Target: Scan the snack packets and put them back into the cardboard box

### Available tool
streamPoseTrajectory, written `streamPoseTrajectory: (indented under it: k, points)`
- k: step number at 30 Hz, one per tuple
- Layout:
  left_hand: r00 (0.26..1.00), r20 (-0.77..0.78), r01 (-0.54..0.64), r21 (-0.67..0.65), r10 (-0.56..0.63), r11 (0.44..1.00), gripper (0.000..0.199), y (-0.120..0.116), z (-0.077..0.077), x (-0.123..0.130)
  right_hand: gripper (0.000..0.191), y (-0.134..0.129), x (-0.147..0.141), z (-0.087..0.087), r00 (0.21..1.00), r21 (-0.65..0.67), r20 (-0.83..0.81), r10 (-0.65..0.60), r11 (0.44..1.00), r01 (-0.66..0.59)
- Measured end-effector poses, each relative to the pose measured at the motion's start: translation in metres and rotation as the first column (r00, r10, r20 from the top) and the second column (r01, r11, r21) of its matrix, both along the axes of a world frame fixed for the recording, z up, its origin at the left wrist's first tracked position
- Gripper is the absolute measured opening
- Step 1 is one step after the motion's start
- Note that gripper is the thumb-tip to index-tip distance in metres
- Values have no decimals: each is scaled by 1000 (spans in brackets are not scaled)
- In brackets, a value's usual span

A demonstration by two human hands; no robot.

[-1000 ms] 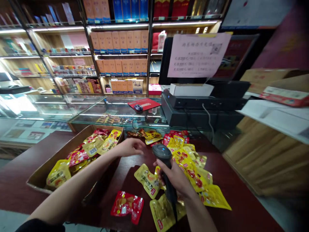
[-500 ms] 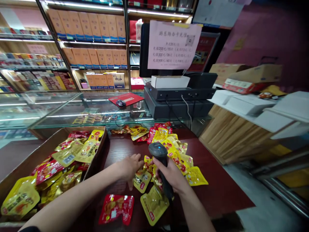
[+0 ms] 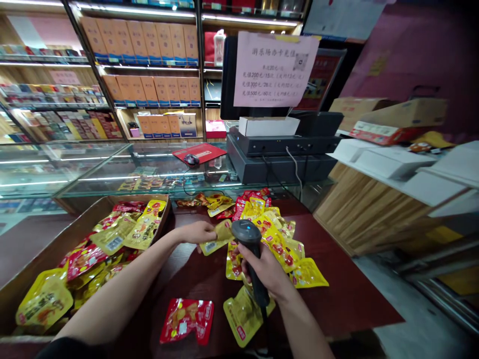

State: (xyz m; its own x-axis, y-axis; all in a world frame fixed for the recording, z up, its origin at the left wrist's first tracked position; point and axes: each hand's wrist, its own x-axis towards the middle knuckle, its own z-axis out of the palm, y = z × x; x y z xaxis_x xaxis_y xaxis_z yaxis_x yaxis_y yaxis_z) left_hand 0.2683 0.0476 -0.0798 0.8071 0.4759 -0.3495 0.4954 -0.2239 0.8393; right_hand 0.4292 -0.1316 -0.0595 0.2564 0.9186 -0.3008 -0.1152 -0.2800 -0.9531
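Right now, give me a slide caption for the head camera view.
Left hand holding a gold packet beside the black scanner in the right hand.

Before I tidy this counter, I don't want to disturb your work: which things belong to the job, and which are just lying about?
In the job:
scanner, in the right hand
gold packet, in the left hand
loose packets
cardboard box of packets, probably

Lying about:
mouse
red mat
white box
pink notice

Left hand (image 3: 200, 233) pinching, forearm slanting; right hand (image 3: 264, 267) wrapped, thumb up.
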Motion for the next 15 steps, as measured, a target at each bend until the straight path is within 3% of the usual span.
streamPoseTrajectory:
  k: [3,6,15]
  points:
    - [975,64,-172,-393,213,903,27,12,-3,-2,38,-2,-4,-1,1000,18,-15,17,1000,-17]
    - [935,135,-202,-559,329,804,39,19,-3,-2,40,-4,-10,-4,999,28,-11,42,999,-41]
    - [820,266,-286,-575,506,766,45,21,-6,4,42,-2,-21,-20,994,-8,75,81,997,-81]
